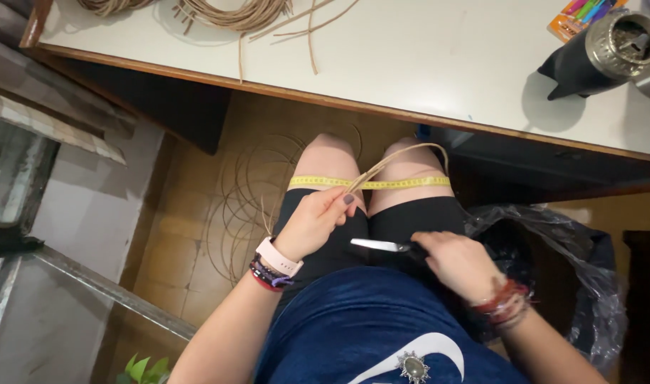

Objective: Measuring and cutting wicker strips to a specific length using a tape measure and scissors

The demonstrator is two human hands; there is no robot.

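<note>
I sit with a yellow measuring tape (318, 182) stretched across both thighs. My left hand (314, 220) pinches thin tan reed strands (403, 155) that loop up over my right knee. My right hand (458, 262) rests on my lap and grips scissors (379, 245), the blades closed and pointing left towards my left hand. Blades and reed are apart.
A white table (424, 57) lies ahead with coils of reed (232, 13), a metal cup on a dark pouch (609, 46) and a pack of coloured pens (581, 16). Loose reed loops (250, 192) lie on the wooden floor. A black plastic bag (559, 263) stands at right.
</note>
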